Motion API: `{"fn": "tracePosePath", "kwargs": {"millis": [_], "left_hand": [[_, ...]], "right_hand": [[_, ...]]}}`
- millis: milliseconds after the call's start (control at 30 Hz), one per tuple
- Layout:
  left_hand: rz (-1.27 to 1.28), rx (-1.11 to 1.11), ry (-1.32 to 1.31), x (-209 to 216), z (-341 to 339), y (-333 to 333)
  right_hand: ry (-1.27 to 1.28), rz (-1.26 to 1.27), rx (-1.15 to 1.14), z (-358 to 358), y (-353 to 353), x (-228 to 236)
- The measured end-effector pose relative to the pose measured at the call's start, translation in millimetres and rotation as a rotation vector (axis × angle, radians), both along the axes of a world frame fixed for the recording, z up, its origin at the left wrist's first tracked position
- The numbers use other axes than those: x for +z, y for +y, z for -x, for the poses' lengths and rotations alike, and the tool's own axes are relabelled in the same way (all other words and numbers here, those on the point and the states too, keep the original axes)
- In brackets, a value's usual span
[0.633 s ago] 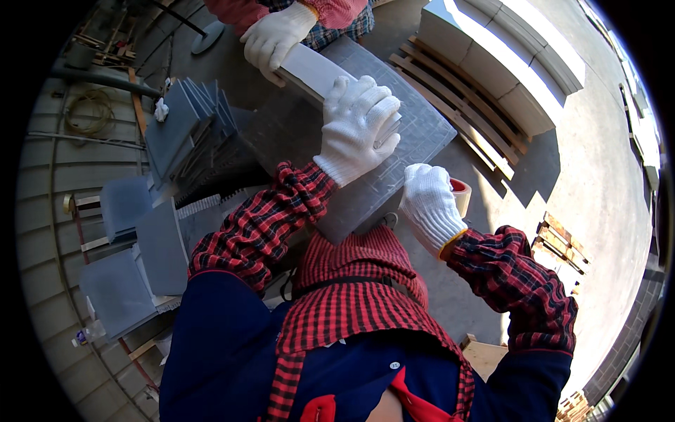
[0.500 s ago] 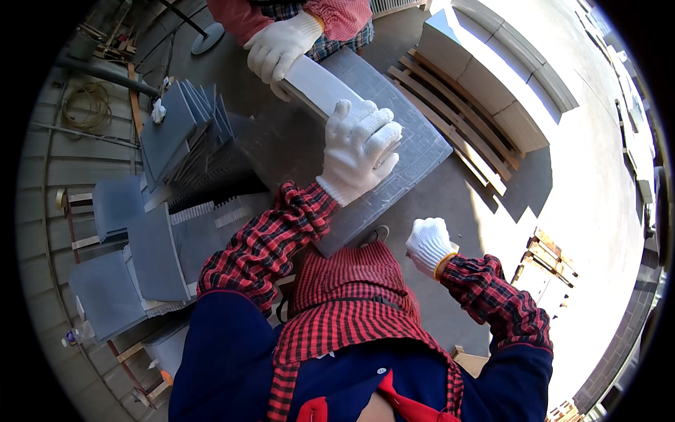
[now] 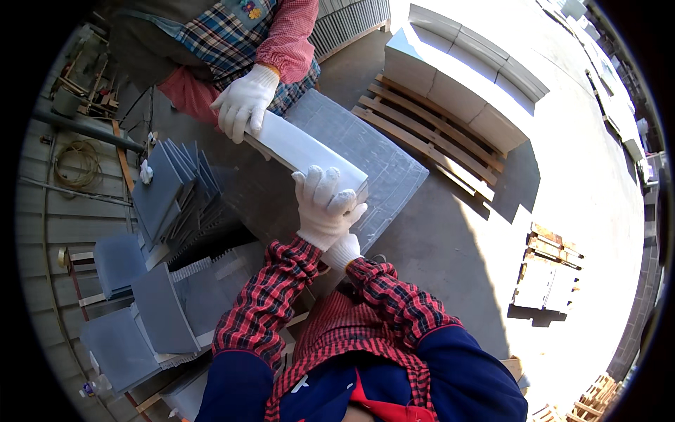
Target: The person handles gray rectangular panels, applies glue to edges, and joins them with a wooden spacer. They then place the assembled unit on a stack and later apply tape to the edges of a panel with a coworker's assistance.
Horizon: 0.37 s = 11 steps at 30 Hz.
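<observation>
A long, narrow white-topped slab [image 3: 302, 144] lies across a grey plastic-covered work surface [image 3: 394, 165]. Its near end is by my left hand [image 3: 325, 204], which wears a white knit glove; the fingers are spread and touch or nearly touch that end. My right hand [image 3: 343, 251], gloved the same way, is tucked below and behind the left wrist, so its fingers are hidden. Opposite me, a co-worker's gloved hand [image 3: 246, 102] rests on the slab's far end.
Grey slabs [image 3: 165, 190] lean together at the left, above stacks of grey sheets [image 3: 165, 306]. Beyond the work surface, large pale blocks [image 3: 450, 77] sit by a wooden pallet [image 3: 429, 130]. Another pallet [image 3: 548, 271] lies in sunlight at right. A coiled hose [image 3: 77, 165] is far left.
My right hand has swung in from the right, where it was held closed in the air, to beneath my left wrist. The view has shifted, showing more of the co-worker.
</observation>
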State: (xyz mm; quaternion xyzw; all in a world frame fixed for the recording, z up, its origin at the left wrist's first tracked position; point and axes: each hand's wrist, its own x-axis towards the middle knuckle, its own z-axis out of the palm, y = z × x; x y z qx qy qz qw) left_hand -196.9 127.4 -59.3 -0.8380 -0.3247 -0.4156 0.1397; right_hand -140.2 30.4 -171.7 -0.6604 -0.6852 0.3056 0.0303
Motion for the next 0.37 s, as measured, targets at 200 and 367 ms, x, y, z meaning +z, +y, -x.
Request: {"fn": "tracePosePath", "kwargs": {"millis": [200, 367], "left_hand": [[0.032, -0.019, -0.135, -5.2, -14.6, -4.0], [0.216, 0.097, -0.307, -14.3, -31.3, -14.7]], "right_hand": [[0.361, -0.401, -0.48, -123.5, 14.0, 147.9], [0.035, -0.735, -0.295, -79.1, 67.0, 249.8]]}}
